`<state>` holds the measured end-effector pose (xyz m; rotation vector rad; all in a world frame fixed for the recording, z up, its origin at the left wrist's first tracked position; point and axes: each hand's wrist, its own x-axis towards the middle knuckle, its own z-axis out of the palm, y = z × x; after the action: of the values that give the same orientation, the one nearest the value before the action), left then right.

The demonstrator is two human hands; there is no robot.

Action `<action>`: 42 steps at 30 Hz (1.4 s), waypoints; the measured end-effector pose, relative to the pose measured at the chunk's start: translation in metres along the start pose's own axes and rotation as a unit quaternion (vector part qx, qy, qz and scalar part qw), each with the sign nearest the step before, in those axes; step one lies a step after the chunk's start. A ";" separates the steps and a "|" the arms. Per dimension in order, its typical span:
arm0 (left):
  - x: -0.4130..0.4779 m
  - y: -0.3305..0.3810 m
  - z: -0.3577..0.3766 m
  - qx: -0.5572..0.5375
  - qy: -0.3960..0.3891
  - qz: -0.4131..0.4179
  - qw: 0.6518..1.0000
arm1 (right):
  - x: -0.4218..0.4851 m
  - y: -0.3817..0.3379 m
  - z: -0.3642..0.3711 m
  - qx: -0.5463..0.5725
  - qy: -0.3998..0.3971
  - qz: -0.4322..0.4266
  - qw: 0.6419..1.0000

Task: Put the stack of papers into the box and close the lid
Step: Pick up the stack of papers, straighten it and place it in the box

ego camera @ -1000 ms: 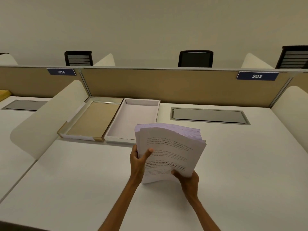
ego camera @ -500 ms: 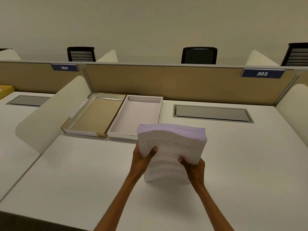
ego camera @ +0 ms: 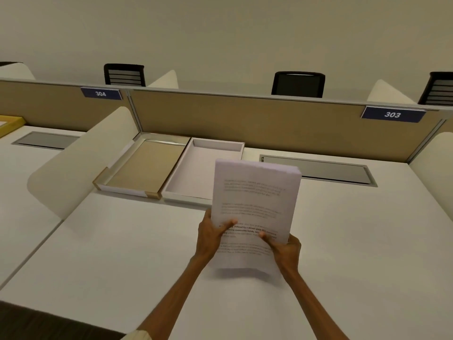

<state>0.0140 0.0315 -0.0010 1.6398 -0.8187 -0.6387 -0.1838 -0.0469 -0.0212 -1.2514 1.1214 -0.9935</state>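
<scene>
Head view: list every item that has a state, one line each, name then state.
stack of papers: held up off the desk, printed side facing the camera
left hand: gripping the stack's lower left edge
right hand: gripping the stack's lower right corner
box: open, nothing visible inside
lid: off, lying inside-up against the box's left side
cable hatch: closed
</scene>
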 end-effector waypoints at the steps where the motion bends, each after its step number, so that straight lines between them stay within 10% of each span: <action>1: 0.008 0.005 -0.005 0.013 0.000 -0.009 1.000 | 0.004 -0.007 0.006 -0.010 0.003 0.003 1.000; 16: 0.220 0.061 -0.130 0.038 -0.136 -0.220 0.965 | 0.158 -0.084 0.177 -0.111 -0.024 0.167 0.980; 24: 0.295 0.020 -0.129 0.049 -0.085 -0.295 0.950 | 0.217 -0.057 0.235 -0.161 -0.027 0.215 0.963; 42: 0.309 -0.043 -0.113 0.227 -0.059 -0.217 0.948 | 0.249 -0.017 0.259 -0.356 0.005 0.159 0.921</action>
<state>0.2974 -0.1408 -0.0139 2.2536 -0.7263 -0.9080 0.1185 -0.2419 -0.0295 -1.5500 1.7156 -0.3374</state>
